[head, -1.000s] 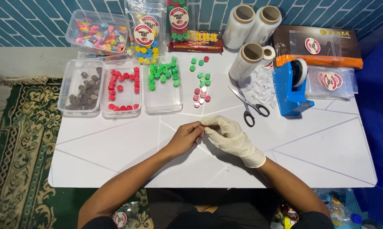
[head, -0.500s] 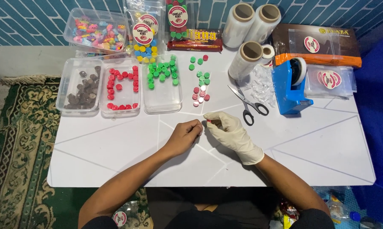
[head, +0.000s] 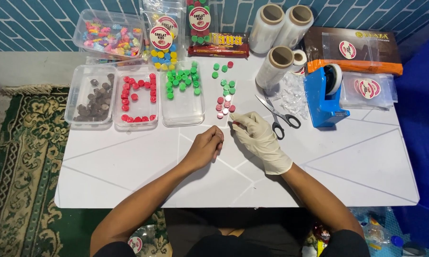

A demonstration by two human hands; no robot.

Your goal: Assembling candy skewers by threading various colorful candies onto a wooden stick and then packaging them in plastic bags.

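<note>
My right hand (head: 258, 138), in a white glove, reaches toward a loose cluster of round candies (head: 225, 93), green, red and pink, on the white table (head: 357, 166). Its thumb and forefinger pinch a small red candy (head: 235, 124) at the cluster's near end. My bare left hand (head: 205, 146) rests on the table just left of it with the fingers curled in. Whether it holds anything is hidden.
Three clear trays hold brown pieces (head: 92, 97), red candies (head: 137, 95) and green candies (head: 182, 85). Scissors (head: 278, 113) and a blue tape dispenser (head: 325, 95) lie right of my gloved hand. Film rolls (head: 278, 26), candy packs (head: 162, 40) and sticker bags (head: 369, 88) line the back.
The hands were touching near the table's middle. Now they are apart: the gloved right hand has stretched forward to the loose candies and the left hand has edged forward too.
</note>
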